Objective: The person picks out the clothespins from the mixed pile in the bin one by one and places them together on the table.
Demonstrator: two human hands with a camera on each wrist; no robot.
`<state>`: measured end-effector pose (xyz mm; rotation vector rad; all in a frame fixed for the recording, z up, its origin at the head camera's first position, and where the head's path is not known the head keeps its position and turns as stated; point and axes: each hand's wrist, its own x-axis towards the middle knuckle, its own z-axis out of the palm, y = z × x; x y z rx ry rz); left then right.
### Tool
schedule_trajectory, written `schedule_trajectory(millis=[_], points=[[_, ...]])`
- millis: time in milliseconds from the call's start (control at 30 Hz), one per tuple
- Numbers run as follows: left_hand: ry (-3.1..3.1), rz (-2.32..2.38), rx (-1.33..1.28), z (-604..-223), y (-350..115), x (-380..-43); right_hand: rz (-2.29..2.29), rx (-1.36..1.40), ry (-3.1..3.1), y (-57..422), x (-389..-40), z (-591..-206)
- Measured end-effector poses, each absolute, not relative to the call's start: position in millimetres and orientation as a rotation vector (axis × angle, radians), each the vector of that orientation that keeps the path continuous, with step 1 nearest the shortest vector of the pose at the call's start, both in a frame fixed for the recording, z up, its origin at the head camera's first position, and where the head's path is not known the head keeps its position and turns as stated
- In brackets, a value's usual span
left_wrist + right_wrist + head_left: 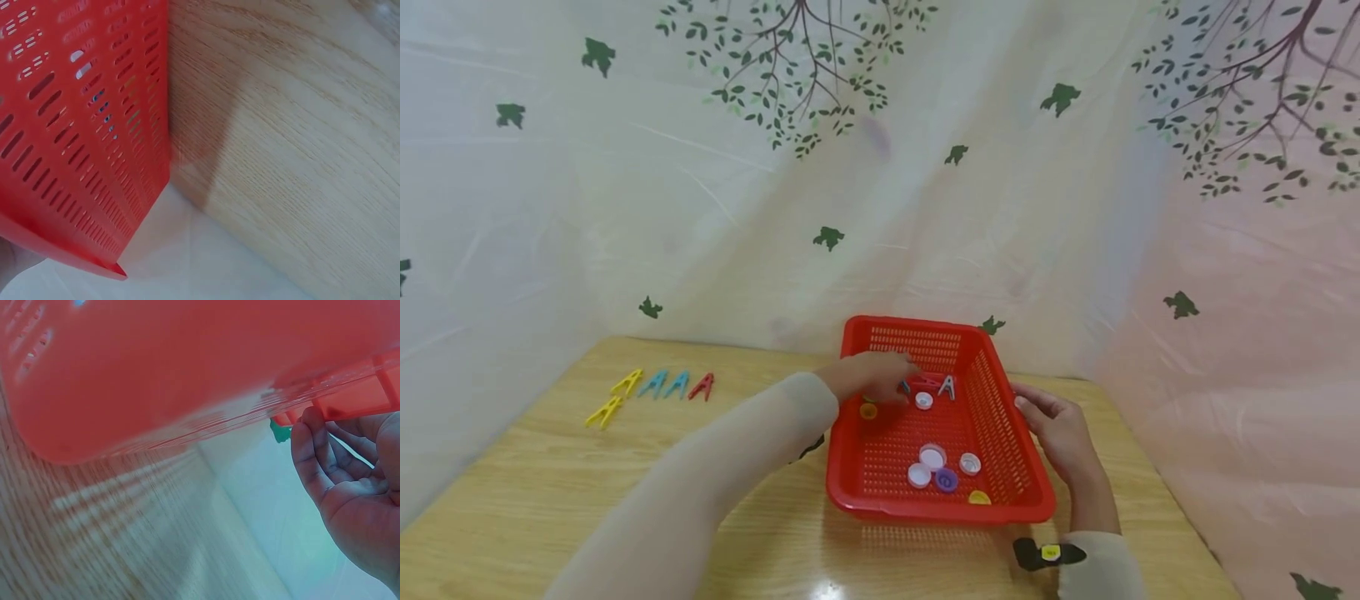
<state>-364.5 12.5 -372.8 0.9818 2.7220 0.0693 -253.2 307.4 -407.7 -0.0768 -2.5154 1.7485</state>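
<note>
A red plastic basket (pixel 917 510) stands on the wooden table, with perforated walls. Inside it lie a grey clothespin (pixel 947 387), a red clothespin (pixel 929 379), a partly covered blue clothespin (pixel 904 387) and several bottle caps, including a purple cap (pixel 947 480). My left hand (pixel 880 375) reaches over the left wall into the basket, its thumb and fingers apart around the blue clothespin. On the right side, my right hand (pixel 1056 429) grips the basket's rim, with its fingers (pixel 310 447) curled up under the edge in the right wrist view.
Two yellow clothespins (pixel 604 412), two blue clothespins (pixel 677 384) and a red clothespin (pixel 702 386) lie on the table (pixel 760 508) at the left. A pale curtain (pixel 737 250) with leaf prints hangs behind the table and along its sides.
</note>
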Motion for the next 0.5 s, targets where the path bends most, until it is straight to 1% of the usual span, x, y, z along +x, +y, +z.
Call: schedule_trajectory(millis=[233,500], points=[[2.623,0.169,0.881,-376.9,12.0,-363.6,1.736,-0.082,-2.531,307.9,-253.8,-407.3],[2.571,0.167,0.794,-382.3,13.7,-357.6,1.751,-0.089,-2.53,308.9,-252.6,-407.4]])
